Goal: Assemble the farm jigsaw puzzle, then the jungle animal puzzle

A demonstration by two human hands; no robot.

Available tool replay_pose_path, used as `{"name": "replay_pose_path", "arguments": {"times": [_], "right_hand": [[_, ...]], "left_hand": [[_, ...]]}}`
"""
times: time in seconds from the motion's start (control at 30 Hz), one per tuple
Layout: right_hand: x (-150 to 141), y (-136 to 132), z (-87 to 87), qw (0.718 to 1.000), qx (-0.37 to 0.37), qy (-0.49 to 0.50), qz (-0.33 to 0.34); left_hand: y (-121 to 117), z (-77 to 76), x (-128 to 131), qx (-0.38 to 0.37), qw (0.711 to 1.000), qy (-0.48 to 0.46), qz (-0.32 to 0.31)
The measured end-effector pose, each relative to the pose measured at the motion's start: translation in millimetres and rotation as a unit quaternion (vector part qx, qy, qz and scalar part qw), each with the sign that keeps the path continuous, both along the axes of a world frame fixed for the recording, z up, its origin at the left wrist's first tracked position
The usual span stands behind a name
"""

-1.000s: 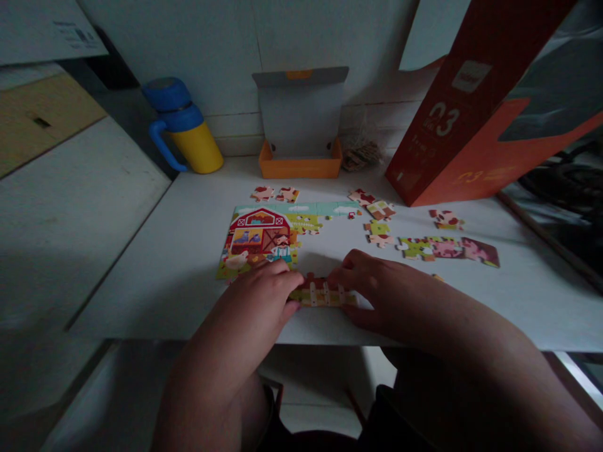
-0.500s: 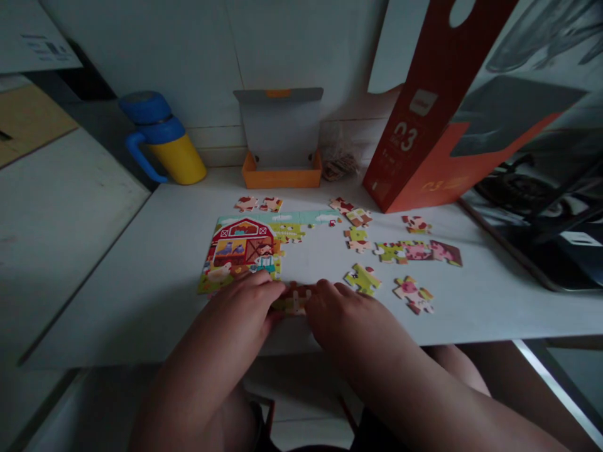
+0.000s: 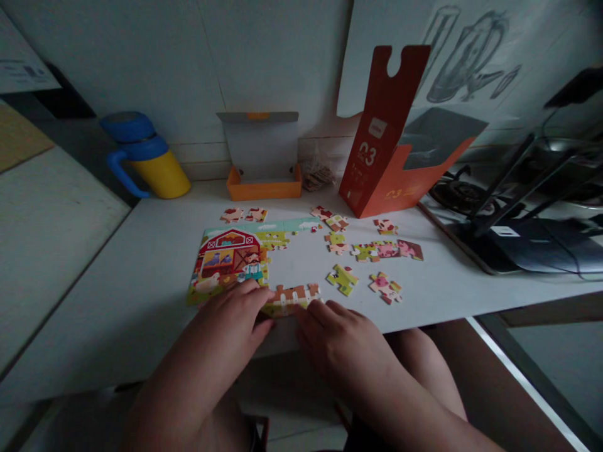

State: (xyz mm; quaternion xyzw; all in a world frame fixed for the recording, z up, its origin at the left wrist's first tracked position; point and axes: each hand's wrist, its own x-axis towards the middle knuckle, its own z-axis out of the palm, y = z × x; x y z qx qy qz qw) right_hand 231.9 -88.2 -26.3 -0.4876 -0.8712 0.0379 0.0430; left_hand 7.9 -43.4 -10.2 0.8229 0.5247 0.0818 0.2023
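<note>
A partly joined jigsaw puzzle (image 3: 221, 263) with a red barn and a farmer lies flat on the white table. At its lower side is a strip of brown-and-green puzzle pieces (image 3: 294, 298) showing a white fence, near the table's front edge. My left hand (image 3: 235, 320) pinches the strip's left end, the index finger on top and the thumb at the front. My right hand (image 3: 332, 329), fingers curled together, holds the strip's front right part. Its fingertips are partly hidden. Loose puzzle pieces (image 3: 343, 279) lie to the right, among them a pink pig piece (image 3: 386, 287).
At the back stand an open orange box (image 3: 264, 190), a plastic bag (image 3: 319, 176) and a blue-and-yellow jug (image 3: 162, 172). A tall orange carton (image 3: 377, 182) is at the back right, beside a gas stove (image 3: 464, 191). More pieces (image 3: 244, 215) lie above the puzzle.
The view has shifted, so the table's things sit further left. My right hand has drawn back toward the front edge, uncovering more of the fence strip. My left hand stays at its left end.
</note>
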Motion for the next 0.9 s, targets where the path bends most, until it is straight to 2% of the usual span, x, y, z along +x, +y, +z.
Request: {"name": "replay_pose_path", "arguments": {"times": [0.17, 0.27, 0.47, 0.63, 0.77, 0.9], "right_hand": [[41, -2, -9.2, 0.985, 0.074, -0.008, -0.158], [55, 5, -12.4, 0.965, 0.076, -0.012, -0.250], [63, 22, -15.0, 0.965, 0.069, 0.033, -0.251], [72, 31, -11.3, 0.969, 0.035, 0.045, -0.241], [72, 30, -11.1, 0.962, 0.006, 0.066, -0.264], [65, 23, -21.2, 0.949, 0.014, 0.092, -0.301]], "left_hand": [[-7, 7.3, -6, 0.004, 1.000, 0.009, -0.011], [-16, 11.6, -8, 0.004, 1.000, 0.009, -0.021], [-39, 20.2, -7, -0.055, 0.997, 0.000, -0.045], [-53, 28.8, -15, -0.070, 0.997, 0.003, -0.042], [-61, 32.8, -25, -0.071, 0.996, 0.000, -0.046], [-59, 33.0, -36, -0.078, 0.997, -0.004, -0.022]]}}
